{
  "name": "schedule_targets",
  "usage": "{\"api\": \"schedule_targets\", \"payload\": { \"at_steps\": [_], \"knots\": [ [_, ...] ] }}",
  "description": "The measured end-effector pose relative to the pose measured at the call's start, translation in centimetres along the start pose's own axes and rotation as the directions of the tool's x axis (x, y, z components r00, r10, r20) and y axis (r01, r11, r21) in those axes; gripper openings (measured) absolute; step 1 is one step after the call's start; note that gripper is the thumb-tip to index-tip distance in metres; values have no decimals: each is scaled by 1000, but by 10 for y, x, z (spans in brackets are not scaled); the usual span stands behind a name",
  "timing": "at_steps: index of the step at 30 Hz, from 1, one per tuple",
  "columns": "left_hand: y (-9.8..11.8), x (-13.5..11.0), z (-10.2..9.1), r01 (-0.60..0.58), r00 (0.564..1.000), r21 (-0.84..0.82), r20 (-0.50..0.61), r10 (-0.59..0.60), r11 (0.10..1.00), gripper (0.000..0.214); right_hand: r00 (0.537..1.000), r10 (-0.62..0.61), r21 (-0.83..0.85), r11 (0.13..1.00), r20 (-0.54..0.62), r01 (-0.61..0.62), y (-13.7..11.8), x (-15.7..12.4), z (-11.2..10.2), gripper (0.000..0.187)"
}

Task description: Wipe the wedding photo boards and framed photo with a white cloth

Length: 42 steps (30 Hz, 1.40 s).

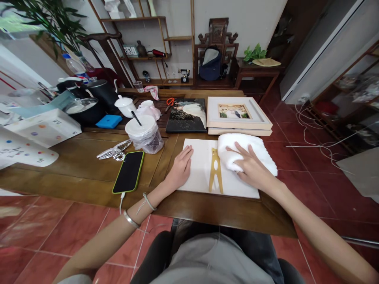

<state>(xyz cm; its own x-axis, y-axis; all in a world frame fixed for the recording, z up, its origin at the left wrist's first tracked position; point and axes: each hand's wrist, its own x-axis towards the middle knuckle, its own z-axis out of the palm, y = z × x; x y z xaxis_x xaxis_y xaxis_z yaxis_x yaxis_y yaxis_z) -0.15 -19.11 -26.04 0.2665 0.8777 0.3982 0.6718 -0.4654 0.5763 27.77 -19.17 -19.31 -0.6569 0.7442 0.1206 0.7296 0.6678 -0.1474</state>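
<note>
My left hand [179, 169] lies flat on the left edge of a white board [199, 173], fingers stretched out and holding nothing. On the board's right side, my right hand [251, 165] grips a folded white towel [266, 152], its fingers spread over the top of the cloth and pressing in. A yellow, fork-shaped piece [216, 169] with two legs and an oval hole lies on the board between my hands. The towel covers the board's upper right corner and reaches past its edge.
Behind the board are a black picture panel [187, 122] and stacked pale frames [257, 118]. To the left lie a charging phone [128, 172], silver scissors [114, 150] and a bagged cup with a straw [144, 134]. The table's front edge [225, 215] runs before my lap.
</note>
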Motion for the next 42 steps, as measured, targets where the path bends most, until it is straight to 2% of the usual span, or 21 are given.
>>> {"api": "schedule_targets", "payload": {
  "at_steps": [3, 9, 12, 14, 17, 21, 24, 27, 33, 36, 39, 42],
  "knots": [
    [1, 0, 0, 7, 1000, -13, -10, -8, 1000, 41, 999, -11, -14, 1000, 40, 12, -9, -7, -2, 30],
    [4, -1, 0, 33, 999, -25, -2, -33, 999, 42, 987, 6, 54, 998, 163, -15, -72, -65, -17, 33],
    [4, -2, -1, 30, 1000, -16, 7, -30, 999, 42, 974, -13, 117, 993, 227, -14, -83, -80, -26, 39],
    [4, -2, -1, 28, 1000, -8, 11, -28, 1000, 42, 968, -6, 127, 992, 252, -27, -78, -76, -31, 42],
    [4, -1, 0, 30, 1000, -9, 11, -29, 1000, 42, 975, 27, 106, 993, 219, -52, -58, -51, -31, 39],
    [4, -1, -1, 30, 1000, -17, 4, -30, 999, 42, 995, 53, 79, 995, 83, -60, -24, -7, -14, 28],
    [4, 0, -1, 36, 999, -11, 16, -36, 999, 42, 997, 76, 43, 996, -3, -76, -10, 12, 1, 26],
    [4, 0, -1, 35, 999, -12, 18, -35, 999, 42, 999, 29, 26, 999, -42, -28, -19, 7, 7, 26],
    [6, -1, -2, 46, 999, -9, 9, -46, 999, 42, 998, -61, 44, 997, -7, 61, -82, -38, 9, 17],
    [7, -1, -3, 51, 998, 4, 34, -51, 999, 42, 994, -111, 101, 989, 24, 108, -102, -53, 6, 17],
    [7, -1, -3, 44, 999, 7, 31, -45, 999, 42, 993, -104, 171, 981, 55, 93, -99, -51, 1, 21],
    [6, -1, -3, 30, 999, 1, 18, -30, 1000, 42, 994, -81, 196, 978, 70, 66, -80, -31, -2, 32]
  ]
}}
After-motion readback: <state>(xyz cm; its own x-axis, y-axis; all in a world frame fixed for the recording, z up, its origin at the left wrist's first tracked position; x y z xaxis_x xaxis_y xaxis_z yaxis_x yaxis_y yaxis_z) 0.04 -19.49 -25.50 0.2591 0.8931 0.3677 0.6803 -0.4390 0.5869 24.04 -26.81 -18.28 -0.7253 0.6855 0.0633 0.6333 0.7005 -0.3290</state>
